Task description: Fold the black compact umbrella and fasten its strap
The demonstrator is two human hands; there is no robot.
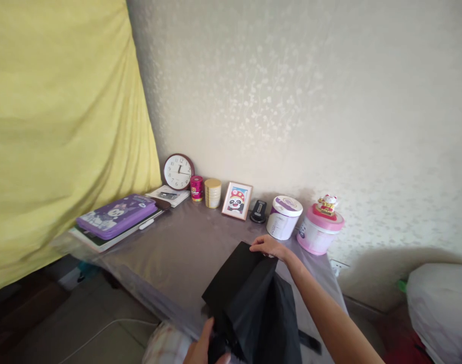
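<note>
Clock dial (177, 173): numerals, 12 at top, 6 at bottom. Pink can (196, 189): lettering too small.

Two hands: one left hand (201, 349) and one right hand (269, 246). One black bag (249, 298), one tabletop (170, 258). Two round lidded tubs: one white tub (282, 222) and one pink tub (317, 237). Two small canisters: one magenta canister (196, 189) and one yellow-lidded canister (213, 194). One round clock (179, 172), one picture frame (237, 201), one cat figurine (327, 205), one purple pencil case (117, 216), one white marker (146, 224), one small black device (259, 212), one yellow curtain (64, 126), one wall socket (339, 265).
</note>
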